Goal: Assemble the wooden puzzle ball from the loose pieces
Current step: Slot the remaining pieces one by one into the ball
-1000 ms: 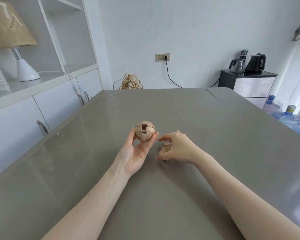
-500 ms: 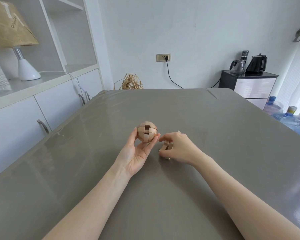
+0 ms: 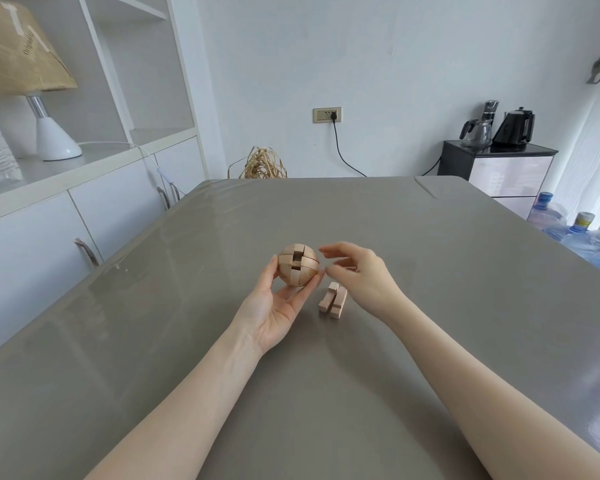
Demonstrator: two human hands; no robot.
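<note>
While the left hand [image 3: 274, 306] cradles it palm-up, the wooden puzzle ball [image 3: 298, 265] sits above the grey surface [image 3: 430, 271], thumb on its left side, fingertips curled under its right. Grip closed round the ball. A dark slot shows in the ball's upper face, still unfilled. Right hand [image 3: 361, 271] just right of the ball, not touching it; fingers loosely bent, spread, holding nothing. A loose wooden piece [image 3: 333, 301] lies on the surface below and right of the ball, under the right hand's wrist side, clear of both hands. Far behind the ball: wall socket [image 3: 327, 115] with a black cord. Left of the ball, well apart: white cabinet [image 3: 84, 216] with a lamp [image 3: 32, 98] on it.
</note>
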